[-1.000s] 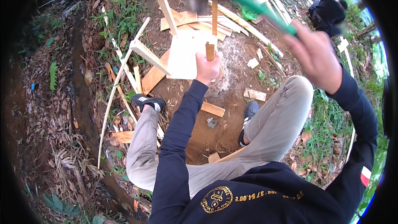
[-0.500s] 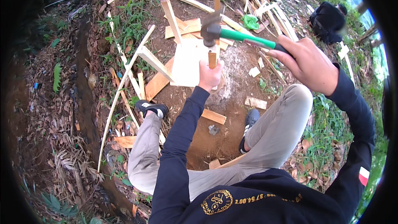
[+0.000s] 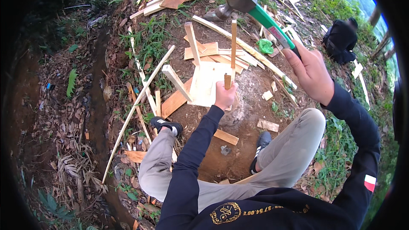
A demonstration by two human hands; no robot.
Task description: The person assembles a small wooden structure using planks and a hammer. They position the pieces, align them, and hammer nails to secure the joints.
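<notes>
My right hand (image 3: 313, 74) is wrapped round the black grip of a claw hammer (image 3: 268, 23) with a green handle. Its steel head hangs in the air, apart from the wood. My left hand (image 3: 224, 98) is closed round an upright wooden leg (image 3: 228, 80), whose top end sticks out above the fist. That leg stands at the near right corner of a pale square board (image 3: 202, 89). Three more legs rise from the board: a far left one (image 3: 192, 42), a far right one (image 3: 234, 44) and a near left one (image 3: 175, 81), which leans outward.
Loose planks (image 3: 204, 51) lie behind the board, and a long strip (image 3: 251, 44) curves past them. A thin pole (image 3: 136, 106) slants at the left. A green plastic bag (image 3: 265, 46) and a black backpack (image 3: 341, 40) sit farther right. Offcuts (image 3: 226, 136) lie between my feet.
The hammer has swung up and away from the top of the held leg, its head now tilted back. My left hand still grips the leg. The whole view has shifted slightly.
</notes>
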